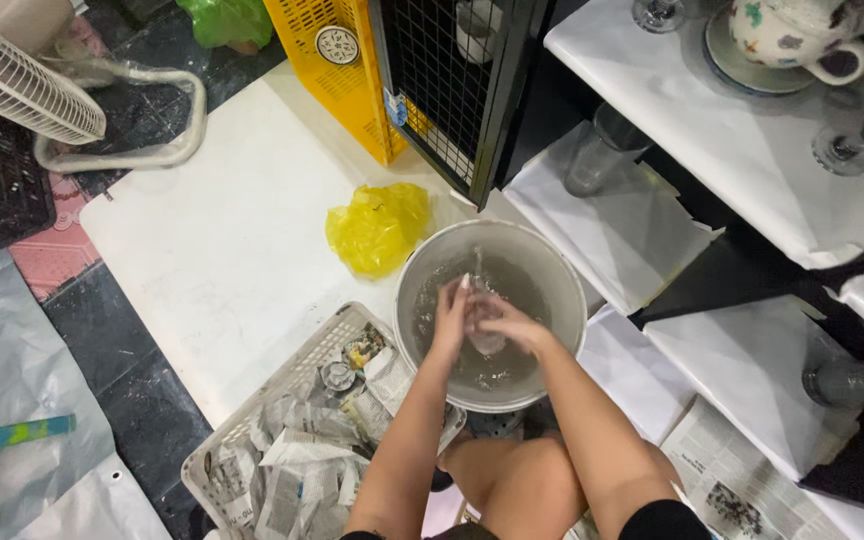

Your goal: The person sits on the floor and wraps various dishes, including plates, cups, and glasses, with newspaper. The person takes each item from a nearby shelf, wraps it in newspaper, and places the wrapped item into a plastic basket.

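Note:
A round grey basin holding water sits on the floor in front of me. Both hands are inside it. My left hand presses flat against the side of a clear drinking glass. My right hand wraps around the same glass from the other side and holds it just above the water. The glass is partly hidden by my fingers.
A white plastic basket filled with crumpled newspaper stands at my left knee. A yellow plastic bag lies beyond the basin, a yellow crate and black wire cage behind it. Paper-covered shelves on the right hold glasses and a teapot.

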